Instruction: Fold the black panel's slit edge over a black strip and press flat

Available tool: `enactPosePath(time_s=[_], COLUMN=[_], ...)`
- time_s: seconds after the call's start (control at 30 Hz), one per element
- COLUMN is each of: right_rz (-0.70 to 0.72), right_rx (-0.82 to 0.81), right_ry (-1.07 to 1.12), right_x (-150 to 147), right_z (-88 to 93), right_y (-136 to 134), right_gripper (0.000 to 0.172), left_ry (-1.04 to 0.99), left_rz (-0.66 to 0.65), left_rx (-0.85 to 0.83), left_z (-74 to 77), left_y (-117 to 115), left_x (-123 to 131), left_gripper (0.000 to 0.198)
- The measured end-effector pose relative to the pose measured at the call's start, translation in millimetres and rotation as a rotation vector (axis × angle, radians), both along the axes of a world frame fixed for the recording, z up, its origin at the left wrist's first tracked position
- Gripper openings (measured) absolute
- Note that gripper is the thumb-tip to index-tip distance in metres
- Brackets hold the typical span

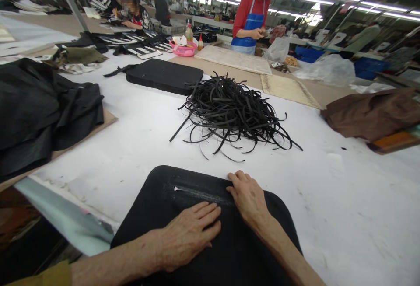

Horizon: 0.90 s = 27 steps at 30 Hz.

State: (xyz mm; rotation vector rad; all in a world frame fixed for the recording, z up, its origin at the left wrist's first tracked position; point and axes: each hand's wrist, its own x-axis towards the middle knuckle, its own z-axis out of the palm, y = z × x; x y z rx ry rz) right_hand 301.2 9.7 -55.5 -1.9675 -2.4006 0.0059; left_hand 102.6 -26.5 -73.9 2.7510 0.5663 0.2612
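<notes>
A black panel [262,251] with rounded corners lies flat on the white work surface in front of me. Near its far edge runs a narrow slot [183,190], and a sliver of white shows at the slot's left end. My left hand [192,231] rests palm down on the panel just below the slot, fingers stretched out. At the panel's far edge is my right hand [247,196], its fingers slightly bent and spread on the material, covering the slot's right end. Beyond the panel sits a tangled heap of thin black strips [232,111].
A stack of black panels [164,75] lies behind the strips. Dark fabric [42,111] is piled at left, brown cloth [374,111] at right. Farther back are a pink basket [183,50] with bottles and a person in a blue apron [252,28].
</notes>
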Motion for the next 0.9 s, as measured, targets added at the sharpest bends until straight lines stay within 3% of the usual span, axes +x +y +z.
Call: enactPosePath(time_s=[0.07, 0.17, 0.33, 0.47, 0.6, 0.77, 0.9], right_rz=[0.009, 0.033, 0.064, 0.149, 0.177, 0.171, 0.064], right_rx=[-0.030, -0.016, 0.245, 0.247, 0.307, 0.281, 0.254], right_ry=[0.022, 0.050, 0.022, 0.007, -0.003, -0.121, -0.044], right_x=[4, 11, 13, 11, 9, 12, 17], right_z=[1.0, 5.8, 16.7, 30.0, 40.1, 30.6, 19.0], right_y=[5, 3, -14, -29, -32, -26, -36], right_gripper=[0.008, 0.010, 0.015, 0.023, 0.026, 0.019, 0.041], left_ry=[-0.010, -0.012, -0.004, -0.051, -0.057, 0.066, 0.066], left_rz=[-0.011, -0.007, 0.016, 0.167, 0.341, 0.368, 0.345], left_rx=[0.010, 0.003, -0.045, -0.129, -0.262, -0.284, -0.245], left_z=[-4.1, -6.2, -0.3, 13.8, 24.4, 20.8, 14.1], left_y=[1, 3, 1, 6, 19, 26, 24], left_x=[-1, -3, -4, 7, 37, 62, 61], left_gripper=[0.037, 0.037, 0.033, 0.030, 0.035, 0.019, 0.019])
